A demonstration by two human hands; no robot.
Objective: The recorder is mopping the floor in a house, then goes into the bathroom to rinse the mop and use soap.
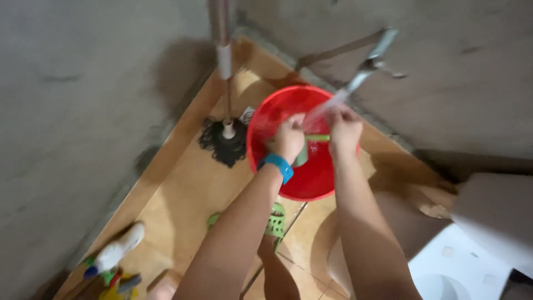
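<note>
Head view: both hands work over a red bucket (300, 178) under a running tap (369, 64). The left hand (288, 139), fingers closed, grips a green brush (311, 141); the right hand (344, 130) pinches its other end in the stream. This looks like rinsing; turning it under the water seems needed. A mop (225, 139) stands beside.

Black mop (225, 141) stands upright on tan tile floor (183, 194); white spray bottle (114, 253) lies lower left; green basket (276, 219) mid-floor.
</note>
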